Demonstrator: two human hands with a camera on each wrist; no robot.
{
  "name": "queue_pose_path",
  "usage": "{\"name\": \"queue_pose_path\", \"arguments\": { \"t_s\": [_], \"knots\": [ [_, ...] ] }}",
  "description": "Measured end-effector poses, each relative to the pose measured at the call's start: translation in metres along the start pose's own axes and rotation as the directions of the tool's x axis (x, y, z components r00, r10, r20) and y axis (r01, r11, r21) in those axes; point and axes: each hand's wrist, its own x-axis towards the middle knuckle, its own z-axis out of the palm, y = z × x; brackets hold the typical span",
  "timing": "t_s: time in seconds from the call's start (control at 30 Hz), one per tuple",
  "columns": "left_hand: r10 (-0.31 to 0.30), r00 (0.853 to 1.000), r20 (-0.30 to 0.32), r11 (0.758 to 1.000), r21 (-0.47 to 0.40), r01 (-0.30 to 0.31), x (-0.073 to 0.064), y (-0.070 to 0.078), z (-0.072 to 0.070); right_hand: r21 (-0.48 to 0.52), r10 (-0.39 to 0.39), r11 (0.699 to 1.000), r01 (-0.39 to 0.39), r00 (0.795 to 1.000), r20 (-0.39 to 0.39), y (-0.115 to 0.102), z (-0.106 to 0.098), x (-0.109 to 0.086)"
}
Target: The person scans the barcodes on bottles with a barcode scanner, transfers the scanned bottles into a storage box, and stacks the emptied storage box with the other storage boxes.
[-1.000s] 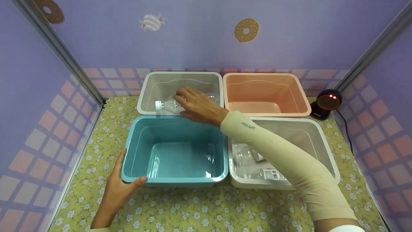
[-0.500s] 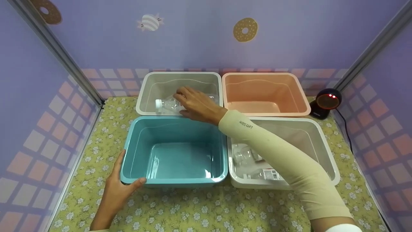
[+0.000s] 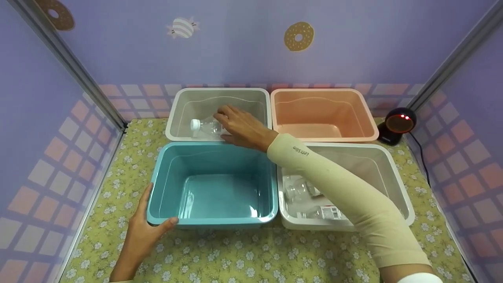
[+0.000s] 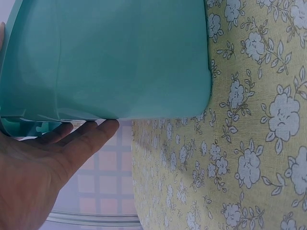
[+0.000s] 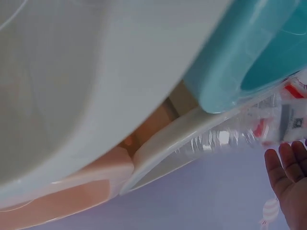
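A clear plastic bottle (image 3: 209, 127) with a white cap lies sideways at the back left grey bin (image 3: 181, 96), cap pointing left. My right hand (image 3: 247, 127) holds it from above, fingers over the far side and thumb at the near side, hiding its middle. In the right wrist view the bottle (image 5: 230, 134) shows a red and white label near my fingertips. At the front left corner of the blue bin (image 3: 220, 221), my left hand (image 3: 141, 232) rests with its fingers along the side wall and thumb on the front rim. Its fairly straight fingers (image 4: 96, 136) touch the wall.
A white bin (image 3: 404, 204) at the front right contains clear bottles (image 3: 324, 212), partly hidden by my right sleeve (image 3: 334, 181). An orange bin (image 3: 326, 110) stands behind it. Further right is a black scanner (image 3: 399, 124) with red lights and a cable. Flowered cloth (image 3: 235, 251) covers the table.
The bottle has turned slightly in my right hand, and its cap has shifted a little up and to the right. My left hand stays at the blue bin's corner.
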Motion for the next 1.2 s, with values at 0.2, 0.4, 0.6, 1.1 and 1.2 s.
{"name": "queue_pose_path", "arguments": {
  "t_s": [0.2, 0.4, 0.6, 1.1, 1.2],
  "knots": [
    [0.018, 1.0, 0.002, 1.0, 0.018, -0.018, 0.0, 0.0, 0.0, -0.007, 0.001, 1.0, -0.001, 1.0, -0.002, 0.005, -0.002, -0.004],
    [0.005, 1.0, 0.005, 1.0, 0.007, -0.005, -0.001, 0.0, 0.0, 0.023, 0.015, 1.0, -0.015, 1.0, 0.003, 0.007, -0.011, -0.013],
    [0.005, 1.0, 0.008, 1.0, 0.001, -0.005, 0.001, -0.001, 0.0, 0.048, -0.011, 0.999, 0.011, 1.0, -0.009, 0.007, -0.021, -0.027],
    [0.015, 1.0, 0.002, 1.0, 0.016, -0.015, 0.001, -0.001, -0.001, 0.037, -0.022, 0.999, 0.023, 0.999, -0.035, 0.013, -0.04, -0.061],
    [0.015, 1.0, 0.0, 1.0, 0.019, -0.015, 0.002, -0.001, 0.0, 0.036, -0.038, 0.999, 0.04, 0.998, -0.053, 0.016, -0.041, -0.069]
  ]
}}
